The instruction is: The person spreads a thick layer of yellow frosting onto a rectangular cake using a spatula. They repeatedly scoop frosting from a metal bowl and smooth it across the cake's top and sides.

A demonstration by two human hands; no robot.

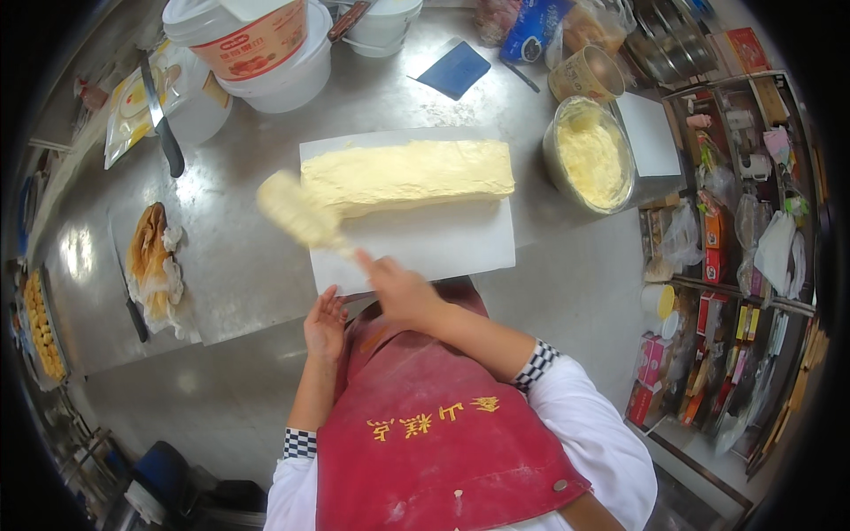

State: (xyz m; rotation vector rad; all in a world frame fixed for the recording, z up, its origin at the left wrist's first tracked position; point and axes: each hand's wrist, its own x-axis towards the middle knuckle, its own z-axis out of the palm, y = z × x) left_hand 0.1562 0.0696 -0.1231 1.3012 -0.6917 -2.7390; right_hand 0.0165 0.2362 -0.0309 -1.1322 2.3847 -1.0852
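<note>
A long block coated in pale yellow cream lies across a sheet of white paper on the metal worktable. My right hand grips the handle of a cream-covered spatula, blurred, whose blade is at the block's left end; whether they touch cannot be told. At the paper's near left corner is my left hand, palm turned up, fingers slightly curled and apart, with nothing seen in it. A metal bowl of the same yellow cream stands to the right of the block.
A blue scraper lies beyond the block. White tubs and a black-handled knife are at the back left. Nearer on the left are a stained cloth and another knife. A paper cup stands behind the bowl.
</note>
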